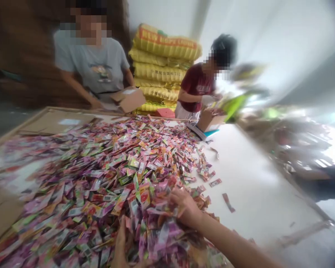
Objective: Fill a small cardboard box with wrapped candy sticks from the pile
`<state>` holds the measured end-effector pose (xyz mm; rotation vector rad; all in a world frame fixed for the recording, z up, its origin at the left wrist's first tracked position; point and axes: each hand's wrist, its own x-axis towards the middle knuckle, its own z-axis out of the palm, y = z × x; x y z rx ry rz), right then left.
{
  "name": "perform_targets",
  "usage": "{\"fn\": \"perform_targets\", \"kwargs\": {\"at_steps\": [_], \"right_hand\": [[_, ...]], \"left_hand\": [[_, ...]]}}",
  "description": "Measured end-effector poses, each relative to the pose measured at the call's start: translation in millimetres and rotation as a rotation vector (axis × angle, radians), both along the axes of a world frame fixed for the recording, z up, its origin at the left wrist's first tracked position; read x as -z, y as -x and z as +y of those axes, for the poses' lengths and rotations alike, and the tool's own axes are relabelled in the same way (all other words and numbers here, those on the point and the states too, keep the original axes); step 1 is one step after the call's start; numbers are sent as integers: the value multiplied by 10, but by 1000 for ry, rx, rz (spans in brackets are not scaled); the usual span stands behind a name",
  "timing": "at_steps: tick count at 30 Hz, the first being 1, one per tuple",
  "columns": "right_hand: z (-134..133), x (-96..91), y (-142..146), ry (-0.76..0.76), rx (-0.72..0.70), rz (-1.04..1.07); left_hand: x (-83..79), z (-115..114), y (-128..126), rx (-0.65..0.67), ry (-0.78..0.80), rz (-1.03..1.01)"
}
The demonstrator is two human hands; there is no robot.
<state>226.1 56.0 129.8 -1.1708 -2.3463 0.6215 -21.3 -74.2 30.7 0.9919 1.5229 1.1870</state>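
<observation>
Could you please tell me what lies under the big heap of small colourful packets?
The heap of packets rests on a white table with brown cardboard at its far left. Both hands, left and right, dig in; what lies beneath them is covered.

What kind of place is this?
Probably a packing workshop or storeroom: a huge pile of packets covers the table, sacks are stacked by the wall, and two people handle boxes.

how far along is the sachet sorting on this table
Early, by the look of it. Done: only a few stray sachets lie apart on the bare white table. In hand: left hand and right hand dig into the pile's near edge. Left: nearly the whole sachet pile.
</observation>
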Motion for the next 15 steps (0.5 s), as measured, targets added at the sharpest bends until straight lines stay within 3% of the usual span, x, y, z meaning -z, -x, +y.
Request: {"fn": "perform_targets", "kwargs": {"at_steps": [3, 6, 10, 15], "right_hand": [[-254, -314, 20, 133, 32, 162], [-524, -358, -36, 178, 4, 67], [-727, 46, -29, 205, -124, -282], [-567, 590, 392, 335, -56, -552]], "left_hand": [[41, 135, 97, 134, -235, 281], [236, 173, 76, 193, -211, 310], [327, 181, 38, 200, -104, 418], [171, 326, 227, 389, -127, 696]]}}
